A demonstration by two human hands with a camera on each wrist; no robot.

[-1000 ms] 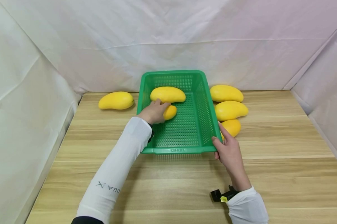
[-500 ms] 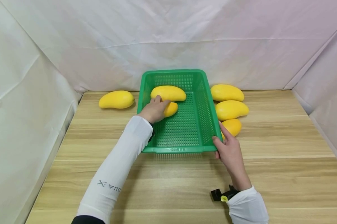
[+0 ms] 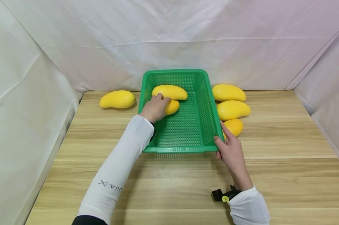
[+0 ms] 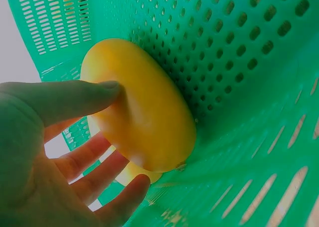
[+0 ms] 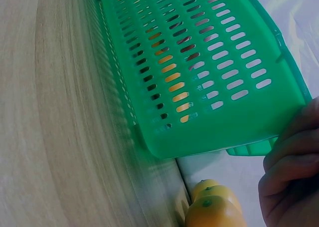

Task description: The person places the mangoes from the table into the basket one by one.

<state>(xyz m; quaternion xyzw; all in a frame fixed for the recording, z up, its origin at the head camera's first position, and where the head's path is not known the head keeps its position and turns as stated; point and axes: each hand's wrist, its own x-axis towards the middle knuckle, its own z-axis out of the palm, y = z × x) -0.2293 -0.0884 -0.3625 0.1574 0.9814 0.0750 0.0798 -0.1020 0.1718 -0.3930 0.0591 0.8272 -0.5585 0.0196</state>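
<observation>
A green slotted plastic basket (image 3: 183,149) stands mid-table in the head view. Inside it, my left hand (image 3: 154,108) grips a yellow mango (image 3: 173,107) that lies by the left wall. The left wrist view shows the thumb (image 4: 84,98) on top of this mango (image 4: 149,112) and the fingers along its side. Just beyond, a second mango (image 3: 170,92) lies crosswise in the basket, partly covered by my fingertips. My right hand (image 3: 232,151) holds the basket's near right corner, thumb over the rim; in the right wrist view its curled fingers (image 5: 299,157) are at that rim.
Three mangoes, a far one (image 3: 228,92), a middle one (image 3: 233,110) and a near one (image 3: 233,127), line the basket's right side. Another mango (image 3: 117,99) lies left of it. White cloth (image 3: 169,31) hangs behind the wooden table (image 3: 180,187) and at both sides.
My left hand and the mango in it have shifted slightly away from me, closer to the far mango in the basket. The right hand keeps its hold on the corner.
</observation>
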